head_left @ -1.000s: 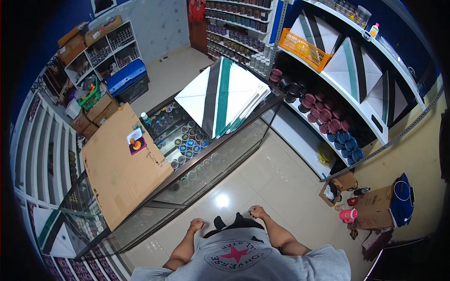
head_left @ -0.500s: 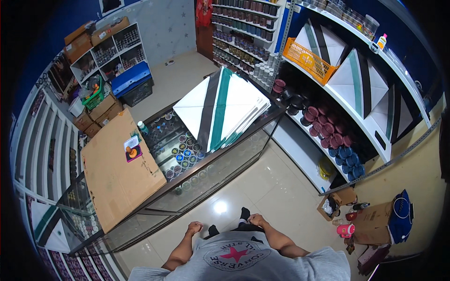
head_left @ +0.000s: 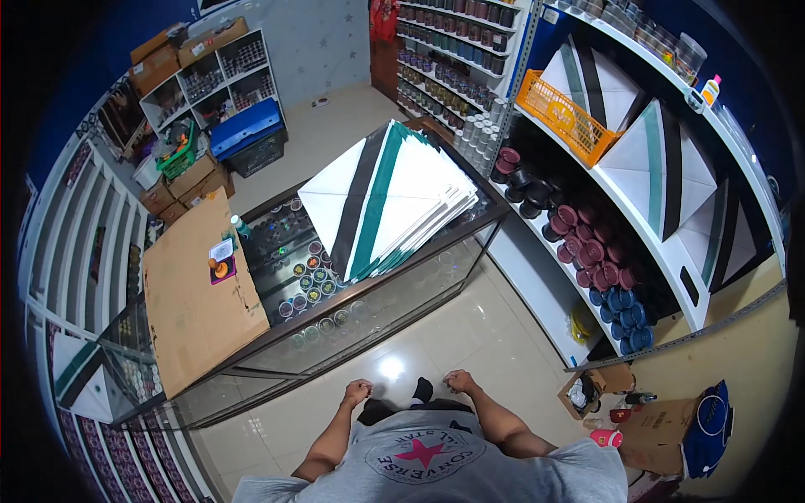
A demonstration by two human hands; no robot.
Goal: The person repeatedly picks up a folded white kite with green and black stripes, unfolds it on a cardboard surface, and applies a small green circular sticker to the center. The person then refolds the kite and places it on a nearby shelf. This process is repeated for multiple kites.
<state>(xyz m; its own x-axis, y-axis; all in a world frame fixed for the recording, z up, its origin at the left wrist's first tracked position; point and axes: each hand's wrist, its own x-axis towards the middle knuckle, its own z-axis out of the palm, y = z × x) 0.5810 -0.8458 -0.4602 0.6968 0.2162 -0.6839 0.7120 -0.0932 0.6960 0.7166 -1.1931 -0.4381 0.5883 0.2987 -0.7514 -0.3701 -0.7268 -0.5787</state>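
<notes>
Both hands hang in front of my body, above the floor tiles. My left hand [head_left: 359,391] is loosely closed with curled fingers, and nothing shows in it. A little to the right, my right hand [head_left: 459,381] is also curled shut, with no object visible. Neither one touches anything. Nearest to them is the glass display counter [head_left: 369,289]. On it lies a thick stack of white paper bags or envelopes [head_left: 335,197] with black and green diagonal stripes. To its left, a sheet of cardboard [head_left: 189,310] carries an orange-handled stamp [head_left: 220,267] on a magenta ink pad.
Wall shelves at right hold an orange basket [head_left: 566,117], more striped white sheets [head_left: 650,163], maroon jars [head_left: 597,251] and blue jars [head_left: 622,314]. Cardboard boxes [head_left: 662,436] stand on the floor at lower right. A blue-lidded bin [head_left: 247,138] stands behind the counter.
My viewpoint has shifted: the counter and its stack sit slightly further left, the shelves further right and lower. My left hand has swung a little forward and right; my right hand has risen slightly.
</notes>
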